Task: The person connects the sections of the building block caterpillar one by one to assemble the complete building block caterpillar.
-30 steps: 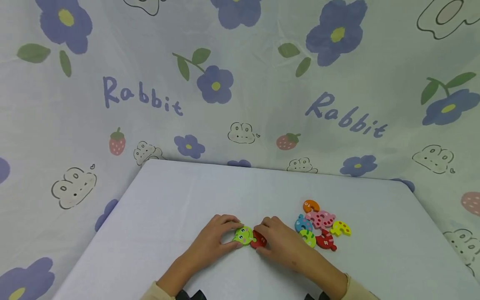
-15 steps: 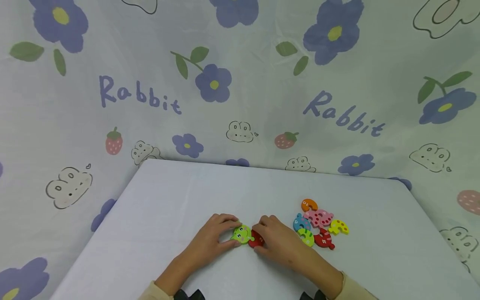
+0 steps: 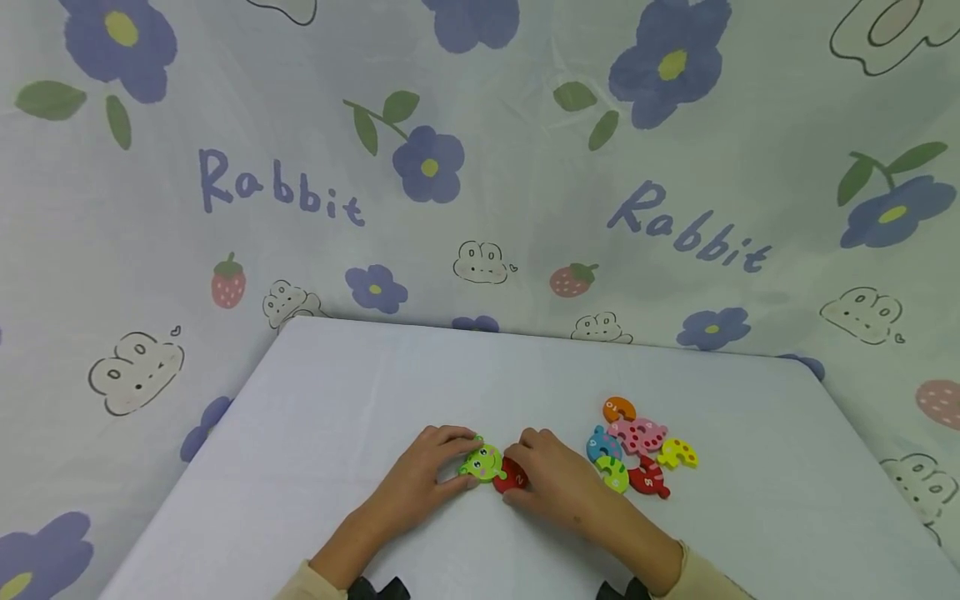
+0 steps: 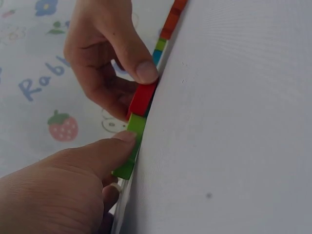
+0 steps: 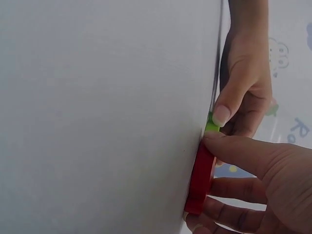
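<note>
Thumb and fingers of my left hand (image 3: 420, 475) pinch a green puzzle piece (image 3: 482, 463) with a smiling caterpillar-like face and small horns. My right hand (image 3: 558, 475) grips a red puzzle piece (image 3: 511, 476) marked with the number 2, its right part hidden under the fingers. The two pieces meet edge to edge on the white table, the green one on the left. In the left wrist view, the thick green edge (image 4: 136, 127) sits right against the red piece (image 4: 143, 99). The right wrist view shows my right thumb at the seam above the red piece (image 5: 201, 178).
Right of my right hand lies a loose cluster of puzzle pieces: orange (image 3: 618, 409), pink (image 3: 638, 435), blue (image 3: 603, 445), yellow (image 3: 678, 453), striped green (image 3: 614, 474) and striped red (image 3: 648, 477). A patterned cloth (image 3: 525, 208) hangs behind the white table (image 3: 360, 392).
The green piece has turned slightly and shifted a little left and up under my left hand. The red piece moves slightly left with my right hand. The cluster lies as before.
</note>
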Available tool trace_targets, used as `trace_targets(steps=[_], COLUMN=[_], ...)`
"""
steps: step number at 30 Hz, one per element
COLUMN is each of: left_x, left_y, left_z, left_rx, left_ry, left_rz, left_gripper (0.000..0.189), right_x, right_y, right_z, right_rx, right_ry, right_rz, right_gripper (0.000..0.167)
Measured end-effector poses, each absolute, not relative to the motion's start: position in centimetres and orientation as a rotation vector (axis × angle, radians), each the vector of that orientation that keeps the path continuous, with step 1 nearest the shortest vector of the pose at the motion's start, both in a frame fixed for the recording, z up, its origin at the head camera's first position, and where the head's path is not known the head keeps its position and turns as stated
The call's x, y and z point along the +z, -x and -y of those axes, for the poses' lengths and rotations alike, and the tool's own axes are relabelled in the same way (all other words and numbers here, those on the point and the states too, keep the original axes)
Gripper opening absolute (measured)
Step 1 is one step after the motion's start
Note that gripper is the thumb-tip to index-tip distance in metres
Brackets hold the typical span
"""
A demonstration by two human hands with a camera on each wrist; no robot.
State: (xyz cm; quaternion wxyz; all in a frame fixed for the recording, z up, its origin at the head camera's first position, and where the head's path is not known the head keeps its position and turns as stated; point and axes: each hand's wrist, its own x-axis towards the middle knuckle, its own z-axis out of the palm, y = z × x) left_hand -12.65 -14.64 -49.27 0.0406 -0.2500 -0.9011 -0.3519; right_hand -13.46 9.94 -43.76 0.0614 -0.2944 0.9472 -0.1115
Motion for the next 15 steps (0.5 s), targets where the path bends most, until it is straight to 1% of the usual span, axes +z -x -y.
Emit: trace_targets(steps=[5, 11, 15], left_x=[-49.27, -49.47, -49.52], left_y=[12.74, 12.80, 12.76], left_z=[14.54, 14.52, 14.51], left_rx=[-1.086, -1.048, -1.018], left_ry=[0.758, 0.784, 0.805], left_rz=[2.760, 2.716, 2.687], left_gripper=[0.049, 0.037, 0.035], right_x=[-43.76, -44.04, -44.06], right_y=[13.48, 13.58, 13.64], right_z=[-9.95, -10.12, -10.55], right_rx=[-0.337, -0.329, -0.350], right_ry=[0.892, 0.894, 0.882], right_rz=[-2.863, -2.860, -2.846], right_gripper=[0.051, 0.052, 0.055])
